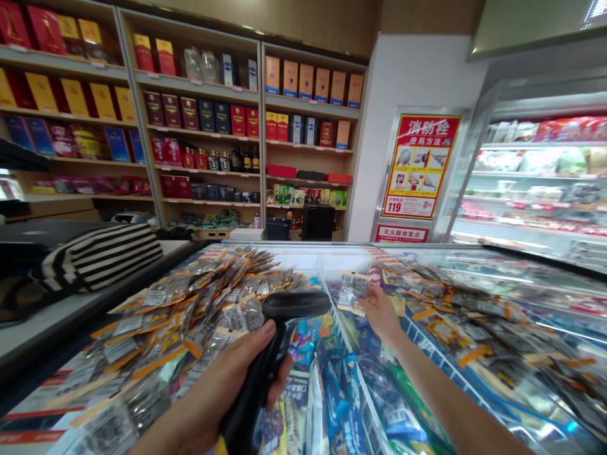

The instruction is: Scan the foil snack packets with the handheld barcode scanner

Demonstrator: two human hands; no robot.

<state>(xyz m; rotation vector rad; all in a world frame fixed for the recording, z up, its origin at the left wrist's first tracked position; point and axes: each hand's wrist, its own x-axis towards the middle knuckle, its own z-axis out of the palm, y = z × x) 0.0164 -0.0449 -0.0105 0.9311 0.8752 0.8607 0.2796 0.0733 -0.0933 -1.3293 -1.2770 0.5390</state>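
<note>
The left hand (pixel 232 370) has its fingers wrapped around a black scanner (pixel 296 303), which hides part of the frozen goods (pixel 336 392) below. The right hand (pixel 382 313) pinches a small packet (pixel 351 291), its print too blurred to read. Packet heaps (pixel 190 300) lie on either side; a striped item (pixel 102 256) rests on the left-hand table (pixel 19 335).
</note>
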